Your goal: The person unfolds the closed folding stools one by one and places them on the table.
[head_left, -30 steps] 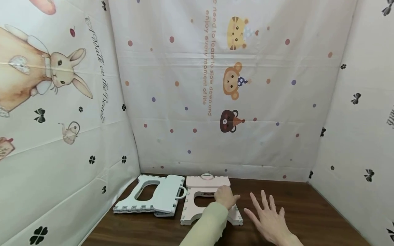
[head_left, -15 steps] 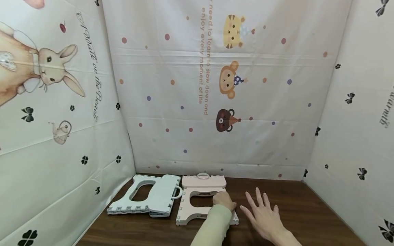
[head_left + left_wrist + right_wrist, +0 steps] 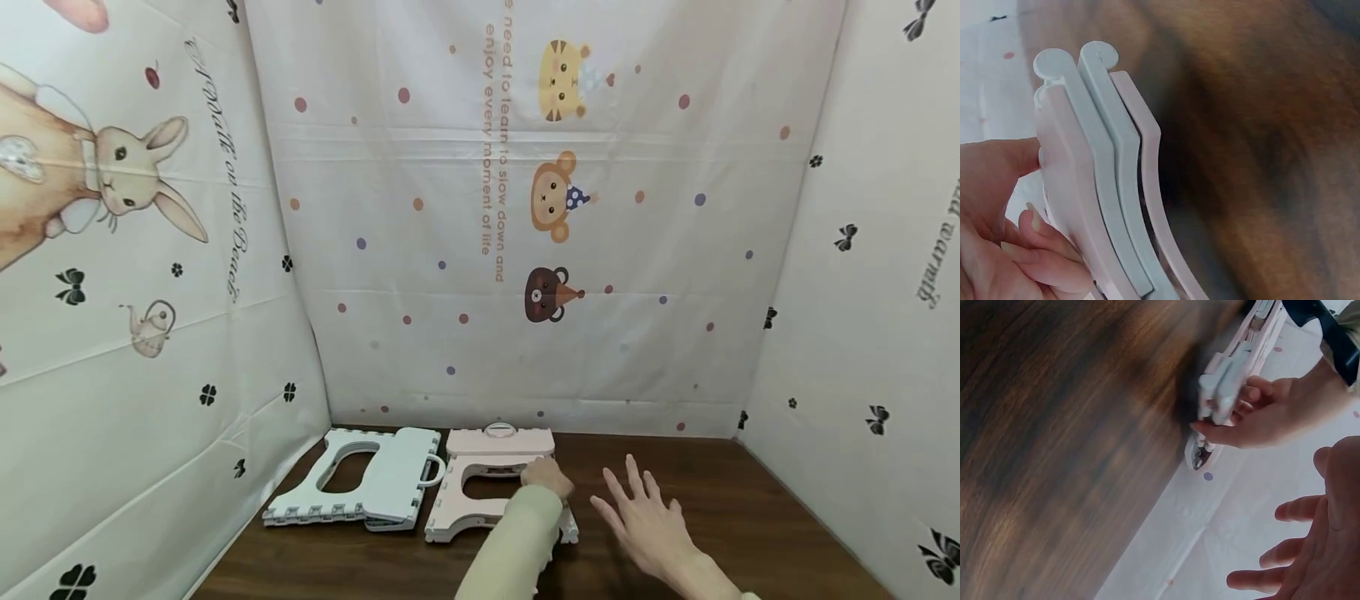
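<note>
A pale pink folding step stool (image 3: 480,443) lies folded flat on the brown table, its small loop handle at the far end. My left hand (image 3: 546,478) grips its right edge, thumb at the side and fingers curled over the top. In the left wrist view, the layered pink and whitish edges of the stool (image 3: 1072,162) stand close beside my curled fingers. To the right of it my right hand (image 3: 648,529) is held with fingers spread, touching nothing; the right wrist view shows these fingers (image 3: 1300,509) extended, apart from the stool.
A light blue folding stool (image 3: 405,475) lies folded to the left, its loop handle (image 3: 433,471) close to the pink stool. Printed white cloth walls (image 3: 450,333) stand behind and on both sides of the brown table (image 3: 720,517).
The head view has shifted slightly. My left thumb has drawn in against the pink stool's edge, and the stool's near end has shifted slightly away from me. My right hand stays spread.
</note>
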`<state>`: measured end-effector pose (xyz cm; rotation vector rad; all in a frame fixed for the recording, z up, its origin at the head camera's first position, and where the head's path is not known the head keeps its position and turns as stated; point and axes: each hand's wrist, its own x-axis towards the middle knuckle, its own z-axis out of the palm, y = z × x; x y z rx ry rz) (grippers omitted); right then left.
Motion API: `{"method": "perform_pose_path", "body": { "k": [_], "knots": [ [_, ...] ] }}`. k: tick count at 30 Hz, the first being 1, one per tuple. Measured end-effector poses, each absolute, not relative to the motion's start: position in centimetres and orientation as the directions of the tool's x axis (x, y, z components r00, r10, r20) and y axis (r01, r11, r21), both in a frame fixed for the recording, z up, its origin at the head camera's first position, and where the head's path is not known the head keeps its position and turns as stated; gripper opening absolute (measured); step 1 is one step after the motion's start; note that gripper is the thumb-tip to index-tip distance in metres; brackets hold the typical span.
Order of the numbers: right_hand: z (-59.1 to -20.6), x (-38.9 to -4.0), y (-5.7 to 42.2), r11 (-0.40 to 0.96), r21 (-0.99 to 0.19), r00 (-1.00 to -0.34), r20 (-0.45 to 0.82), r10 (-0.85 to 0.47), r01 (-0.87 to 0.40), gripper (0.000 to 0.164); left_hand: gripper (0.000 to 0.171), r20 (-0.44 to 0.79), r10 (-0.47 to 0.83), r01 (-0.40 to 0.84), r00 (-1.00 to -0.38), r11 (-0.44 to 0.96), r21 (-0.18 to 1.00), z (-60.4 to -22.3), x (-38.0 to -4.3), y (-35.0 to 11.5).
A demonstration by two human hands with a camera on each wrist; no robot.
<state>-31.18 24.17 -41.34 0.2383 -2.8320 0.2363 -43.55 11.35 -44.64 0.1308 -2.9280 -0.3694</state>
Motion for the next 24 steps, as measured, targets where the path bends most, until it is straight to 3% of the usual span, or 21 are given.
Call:
{"method": "perform_pose_path", "body": {
  "k": [10, 18, 24],
  "knots": [
    [-40.6, -31.0, 24.5, 0.971, -0.141, -0.945, 0.294, -0.143, -0.191, 0.071, 0.026, 0.189, 0.056, 0.154, -0.980, 0.817, 0.555, -39.7, -41.0, 7.9],
    [-40.1, -31.0, 24.7, 0.973, -0.128, -0.942, 0.302, -0.148, -0.194, 0.073, 0.043, 0.128, 0.071, 0.142, -0.989, 0.685, 0.715, -37.4, -40.0, 5.7],
    [-39.7, -31.0, 25.2, 0.976, -0.114, -0.945, 0.292, -0.147, -0.188, 0.074, 0.031, 0.197, 0.121, 0.230, -0.973, 0.552, 0.802, -35.3, -39.1, 4.6]
  ]
}}
